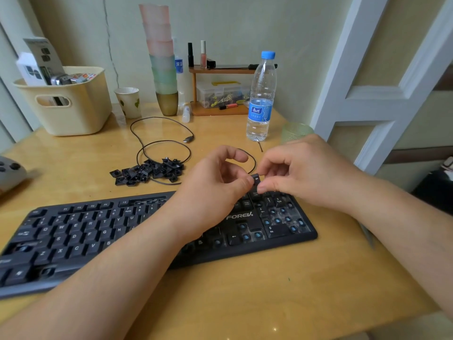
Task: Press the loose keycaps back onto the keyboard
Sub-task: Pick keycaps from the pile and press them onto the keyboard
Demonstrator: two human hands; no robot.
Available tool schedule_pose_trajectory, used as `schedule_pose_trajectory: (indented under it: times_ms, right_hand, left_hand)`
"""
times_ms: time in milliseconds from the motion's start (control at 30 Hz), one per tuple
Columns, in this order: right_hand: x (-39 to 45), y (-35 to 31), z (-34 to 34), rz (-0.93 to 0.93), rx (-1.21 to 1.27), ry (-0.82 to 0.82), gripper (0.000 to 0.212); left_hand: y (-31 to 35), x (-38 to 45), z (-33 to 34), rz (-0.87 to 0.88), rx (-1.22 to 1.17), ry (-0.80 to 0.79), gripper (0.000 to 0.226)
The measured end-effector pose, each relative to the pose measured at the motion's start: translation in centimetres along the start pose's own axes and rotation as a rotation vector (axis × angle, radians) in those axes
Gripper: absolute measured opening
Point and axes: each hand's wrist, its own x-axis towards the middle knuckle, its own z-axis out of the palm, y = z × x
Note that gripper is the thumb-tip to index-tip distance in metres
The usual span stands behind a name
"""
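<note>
On the glossy yellow wooden desk (245,290) lies a long black plastic keyboard (157,231) (several numpad switches bare), above whose right end the left hand (215,182) and right hand (304,173) together pinch one small black keycap (256,179), well apart from the heap of loose black keycaps (149,171).

Home desk corner: stacked cups (160,52), nail polish (203,54), storage basket (71,104), panelled door (382,77).

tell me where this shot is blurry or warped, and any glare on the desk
Head view: wide-angle warp bows the door frame and keyboard; the keyboard's left end and grey controller are soft, the hands and keycap fairly sharp; soft glare on the desk beside the basket.
</note>
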Motion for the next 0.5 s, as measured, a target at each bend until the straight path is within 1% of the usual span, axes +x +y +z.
schedule_pose_trajectory:
  times_ms: [100,167,267,367,500]
  right_hand:
    - [0.0,-0.05,0.03,-0.072,-0.128,-0.024,0.017]
    - [-0.04,-0.11,0.08,-0.091,-0.142,-0.024,0.016]
    - [-0.13,-0.03,0.05,-0.077,-0.103,-0.019,0.015]
    - [-0.29,0.08,0.1,-0.068,-0.057,-0.002,0.014]
    - [-0.56,0.14,0.19,-0.038,0.065,0.057,0.023]
  left_hand:
    - [-0.18,0.02,0.03,0.004,-0.054,-0.007,0.029]
    - [-0.09,-0.03,0.0,0.0,-0.078,-0.02,0.032]
    - [0.05,-0.07,-0.03,-0.022,-0.09,-0.029,0.039]
    - [0.13,-0.05,-0.04,-0.038,-0.096,-0.024,0.04]
    - [0.19,-0.02,0.01,-0.061,-0.169,-0.031,0.036]
